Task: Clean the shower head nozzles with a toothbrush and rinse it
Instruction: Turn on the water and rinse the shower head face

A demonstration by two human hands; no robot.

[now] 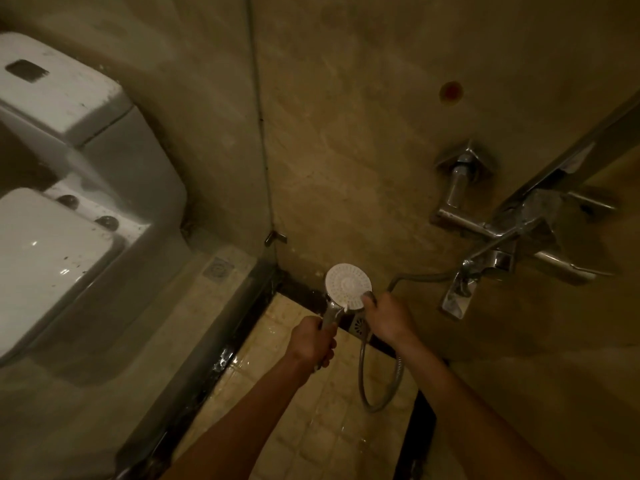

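Just below the frame's centre, the left hand [313, 339] wraps its fingers tightly around the chrome handle of the shower head [348, 286], whose white nozzle face looks up at the camera. The right hand [388, 317] touches the face's lower right rim, fingers curled together; whether they pinch a toothbrush cannot be told. A hose [379, 386] loops beneath toward the faucet [498, 247] at right.

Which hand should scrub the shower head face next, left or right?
Right, probably. The left hand is wrapped around the shower head handle, keeping the face turned up. The right hand already sits at the face's edge; whether it holds a toothbrush is unclear.
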